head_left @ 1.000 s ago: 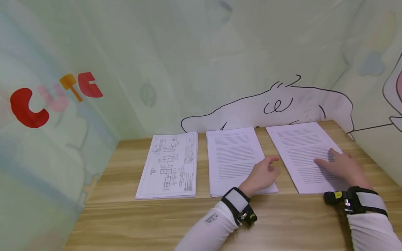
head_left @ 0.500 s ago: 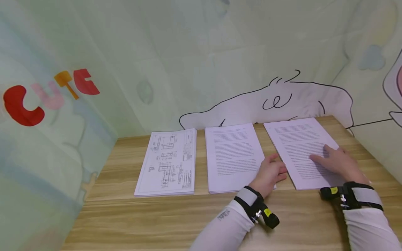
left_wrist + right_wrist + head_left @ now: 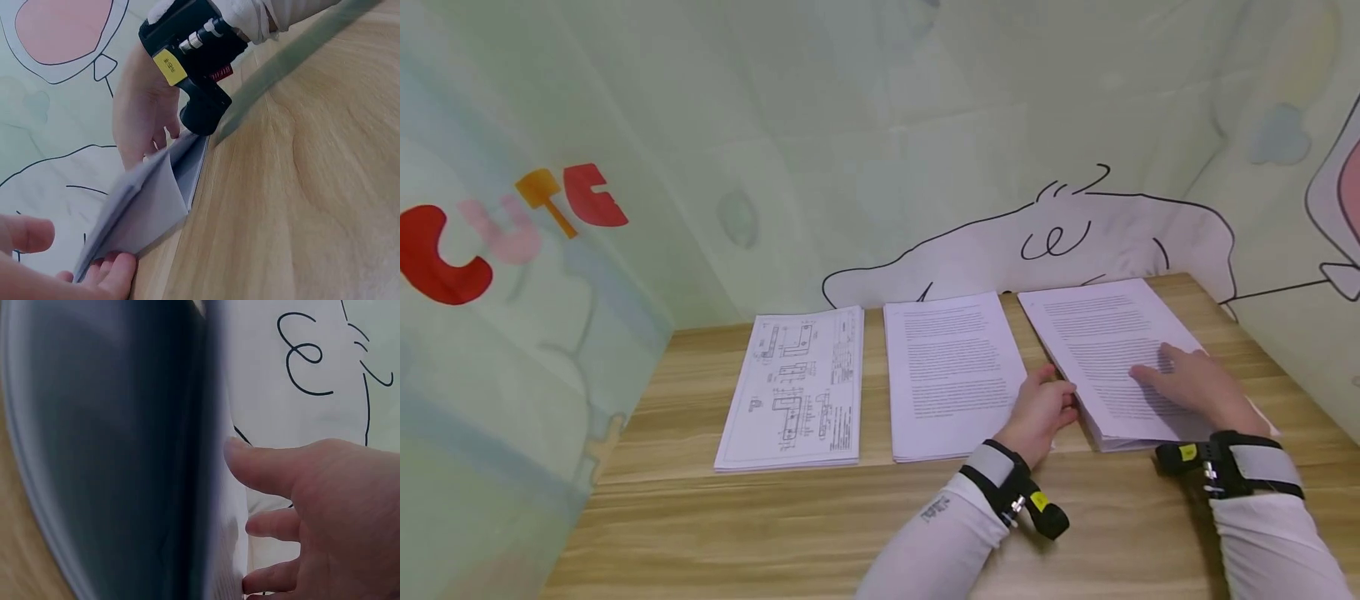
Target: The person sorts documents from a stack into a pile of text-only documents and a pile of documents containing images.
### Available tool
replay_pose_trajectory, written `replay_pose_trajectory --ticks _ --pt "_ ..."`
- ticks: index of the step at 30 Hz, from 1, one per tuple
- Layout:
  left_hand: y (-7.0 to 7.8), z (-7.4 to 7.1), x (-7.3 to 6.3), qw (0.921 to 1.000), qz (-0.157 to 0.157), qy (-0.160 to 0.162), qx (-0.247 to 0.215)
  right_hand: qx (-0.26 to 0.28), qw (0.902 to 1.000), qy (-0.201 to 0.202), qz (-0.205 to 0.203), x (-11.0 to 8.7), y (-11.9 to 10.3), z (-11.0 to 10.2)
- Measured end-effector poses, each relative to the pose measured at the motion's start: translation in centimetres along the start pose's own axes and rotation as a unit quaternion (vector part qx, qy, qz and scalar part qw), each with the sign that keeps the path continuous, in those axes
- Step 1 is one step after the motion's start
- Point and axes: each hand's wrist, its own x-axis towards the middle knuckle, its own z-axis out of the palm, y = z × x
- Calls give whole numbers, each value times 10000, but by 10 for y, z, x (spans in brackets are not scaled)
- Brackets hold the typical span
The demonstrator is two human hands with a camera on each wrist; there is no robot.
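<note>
A stack of printed paper (image 3: 1086, 333) lies at the right of the table, its upper sheets raised along the left side. My left hand (image 3: 1037, 412) is at that left edge; in the left wrist view its fingers (image 3: 119, 275) are under the raised sheets, while the thumb (image 3: 34, 234) stands apart from the paper. A gap shows between the raised sheets (image 3: 153, 206) and those below. My right hand (image 3: 1202, 387) rests on top of the same stack with its fingers spread. In the right wrist view, the lifted paper (image 3: 112, 456) fills the left half.
A second stack of printed text (image 3: 955, 367) lies in the middle, partly behind my left hand. Further left is a stack with technical drawings (image 3: 793, 392). The wooden table (image 3: 760, 533) meets a cloth backdrop (image 3: 865, 167) with cartoon prints behind and at both sides.
My left hand has moved right from over the middle stack to the right stack's left edge. The upper sheets there have risen. My right hand stays on top of the stack.
</note>
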Motion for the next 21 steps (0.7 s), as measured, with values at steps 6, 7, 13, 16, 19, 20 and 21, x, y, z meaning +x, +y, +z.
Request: replay_pose_trajectory --ticks 6,7,13,16,19,20,21 --pt "4 -4 2 9995 -95 -289 56 106 9999 -99 76 0 -9 -3" --pt "5 -5 2 9992 -96 -363 117 125 9998 -129 77 0 -11 -4" --pt "4 -3 6 9976 115 -469 494 388 9981 -483 0 2 -23 -5" --pt "4 -2 8 9980 220 -255 526 519 9975 -483 0 4 -26 -4" --pt "7 -2 8 9977 222 -7 636 576 9977 -362 33 4 -29 -5" --pt "7 -3 7 9973 211 75 703 610 9976 -322 66 4 -30 -5" --pt "8 -3 7 9967 222 123 767 633 9975 -285 95 4 -30 -5"
